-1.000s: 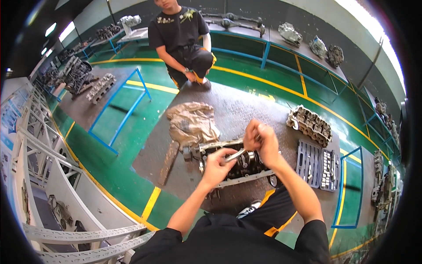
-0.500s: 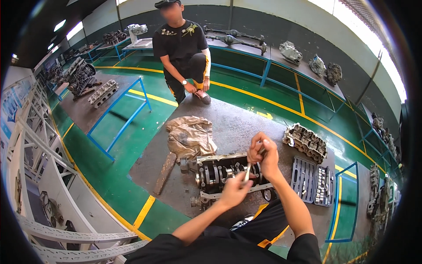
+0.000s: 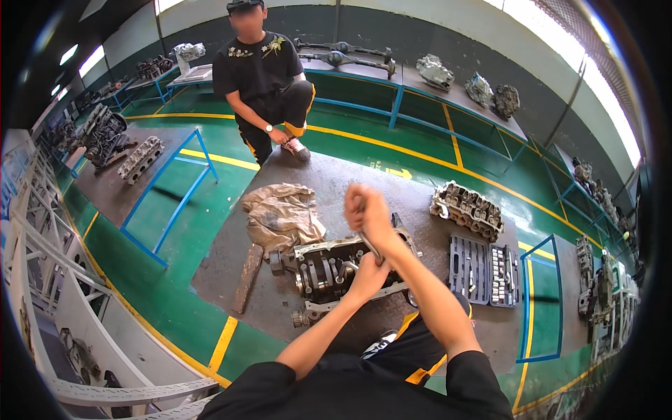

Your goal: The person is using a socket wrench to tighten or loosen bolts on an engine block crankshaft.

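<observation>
An engine block (image 3: 322, 287) with its crankshaft exposed lies on the metal-topped table in front of me. Above its right half, a metal socket wrench (image 3: 371, 246) slants between my hands. My left hand (image 3: 367, 278) is closed round its lower end, with a shiny rod end poking out toward the crankshaft. At the upper end, my right hand (image 3: 365, 211) has its fingers curled round the handle, farther away and higher. The right forearm passes over the right end of the block and hides part of it. Whether the wrench touches a bolt cannot be made out.
A crumpled brown cloth (image 3: 281, 215) and a rusty flat bar (image 3: 248, 278) lie left of the block. To the right are a cylinder head (image 3: 467, 210) and an open socket set (image 3: 483, 271). Opposite, a person (image 3: 259, 84) has one foot on the table's far edge.
My right hand has swung left and away from me, turning the wrench's slant. My left hand stays low over the block. The whole view has shifted slightly to the right.
</observation>
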Motion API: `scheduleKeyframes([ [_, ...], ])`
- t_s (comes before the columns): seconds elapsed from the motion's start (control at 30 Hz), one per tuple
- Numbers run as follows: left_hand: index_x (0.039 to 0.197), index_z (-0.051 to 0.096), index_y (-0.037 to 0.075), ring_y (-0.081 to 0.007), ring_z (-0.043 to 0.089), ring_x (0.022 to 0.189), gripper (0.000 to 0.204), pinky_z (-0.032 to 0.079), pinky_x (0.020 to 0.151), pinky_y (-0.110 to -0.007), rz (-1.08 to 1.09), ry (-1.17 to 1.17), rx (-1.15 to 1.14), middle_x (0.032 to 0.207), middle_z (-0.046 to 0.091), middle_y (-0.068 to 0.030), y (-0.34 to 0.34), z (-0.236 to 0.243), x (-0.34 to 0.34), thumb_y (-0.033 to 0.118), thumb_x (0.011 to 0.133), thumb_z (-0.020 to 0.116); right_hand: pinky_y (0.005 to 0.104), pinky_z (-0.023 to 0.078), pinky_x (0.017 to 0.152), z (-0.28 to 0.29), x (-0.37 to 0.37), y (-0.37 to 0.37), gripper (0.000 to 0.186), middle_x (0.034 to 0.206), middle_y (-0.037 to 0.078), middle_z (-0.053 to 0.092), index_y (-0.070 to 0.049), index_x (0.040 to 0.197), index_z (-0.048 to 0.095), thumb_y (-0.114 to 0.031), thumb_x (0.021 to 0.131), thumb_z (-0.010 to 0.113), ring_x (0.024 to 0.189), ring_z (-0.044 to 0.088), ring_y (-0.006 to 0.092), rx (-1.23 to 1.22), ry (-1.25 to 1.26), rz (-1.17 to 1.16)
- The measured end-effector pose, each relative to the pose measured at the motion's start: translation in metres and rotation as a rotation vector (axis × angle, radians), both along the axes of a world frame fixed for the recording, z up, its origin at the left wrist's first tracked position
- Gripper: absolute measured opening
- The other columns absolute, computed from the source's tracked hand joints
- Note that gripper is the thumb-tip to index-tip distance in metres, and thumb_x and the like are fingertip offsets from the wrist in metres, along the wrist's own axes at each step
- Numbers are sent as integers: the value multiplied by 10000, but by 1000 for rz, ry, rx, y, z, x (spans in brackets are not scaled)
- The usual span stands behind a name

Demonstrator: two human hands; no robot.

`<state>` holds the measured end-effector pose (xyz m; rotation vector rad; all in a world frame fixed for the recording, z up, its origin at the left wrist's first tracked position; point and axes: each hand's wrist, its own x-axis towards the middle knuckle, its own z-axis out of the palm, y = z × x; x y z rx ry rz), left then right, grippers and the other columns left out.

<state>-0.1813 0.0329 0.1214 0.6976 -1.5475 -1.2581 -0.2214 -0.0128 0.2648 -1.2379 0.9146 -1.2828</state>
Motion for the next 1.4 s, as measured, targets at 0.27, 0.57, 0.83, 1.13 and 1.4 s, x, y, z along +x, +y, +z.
scheduleKeyframes([
  [0.27, 1077, 618, 16, -54, 556, 625, 207, 422, 558, -210, 250, 89, 133, 797, 643, -23, -27, 30, 103, -38, 877, 602, 276, 284, 489, 5, -1, 59, 482, 549, 3, 392, -62, 643, 444, -407, 963, 338, 502, 350, 101, -74, 95, 88],
  [0.57, 929, 707, 125, -60, 310, 501, 105, 253, 498, -250, 287, -160, -140, 553, 385, 66, -60, -2, 5, 87, 833, 685, 277, 255, 470, 15, 36, 31, 460, 557, 6, 369, -46, 664, 443, -381, 931, 274, 501, 322, 116, -196, 247, 58],
  [0.83, 847, 708, 71, -51, 294, 502, 63, 239, 469, -256, 126, -62, -45, 546, 396, 73, -53, 33, 12, 50, 815, 659, 267, 254, 466, -6, 37, 16, 392, 586, -3, 366, -47, 685, 412, -308, 964, 321, 513, 309, 87, -219, 71, 147],
  [1.13, 847, 682, 19, -56, 350, 514, 152, 249, 468, -254, -322, -53, -87, 546, 412, 43, -80, 22, 27, 92, 843, 550, 248, 221, 452, -2, 56, 11, 371, 566, -18, 317, -68, 656, 348, -262, 972, 360, 493, 270, 71, -188, -120, 279],
  [1.4, 949, 661, 39, -76, 400, 577, 146, 330, 520, -264, -227, -171, -108, 614, 452, 25, -71, 25, 24, 133, 929, 551, 252, 237, 477, -5, 50, 25, 373, 589, -16, 339, -70, 698, 366, -297, 994, 347, 518, 291, 79, -176, -67, 106],
])
